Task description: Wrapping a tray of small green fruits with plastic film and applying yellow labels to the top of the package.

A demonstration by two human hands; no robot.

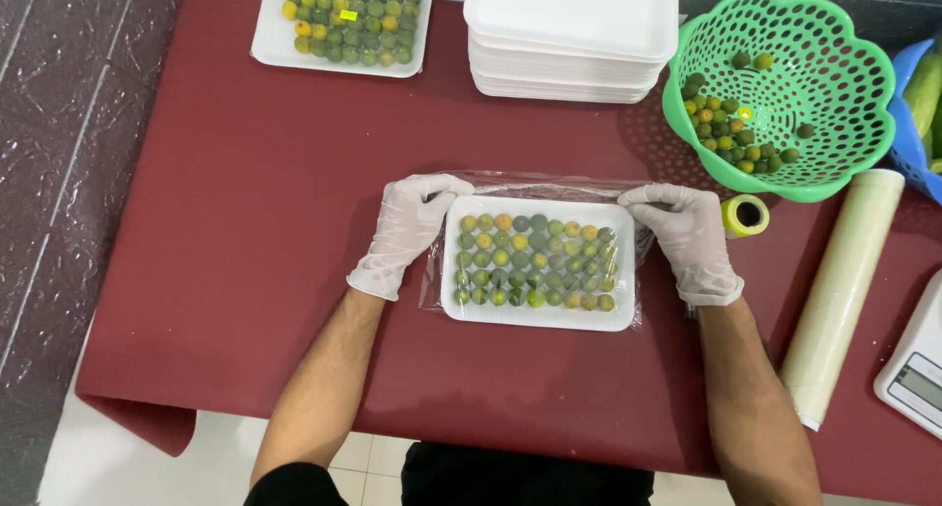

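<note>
A white foam tray (538, 317) of small green and yellow citrus fruits (535, 261) lies in the middle of the dark red table, under a sheet of clear plastic film (535, 184). My left hand (407, 231), in a white glove, grips the film at the tray's far left corner. My right hand (687, 236), also gloved, pinches the film at the far right corner. The film spreads past the tray on the far side and both ends.
A wrapped tray of fruit (343, 23) sits far left, a stack of white foam trays (571, 37) far centre. A green perforated basket (780, 89) holds loose fruit. A yellow tape roll (746, 214), a film roll (844, 295) and a scale (915, 373) lie right.
</note>
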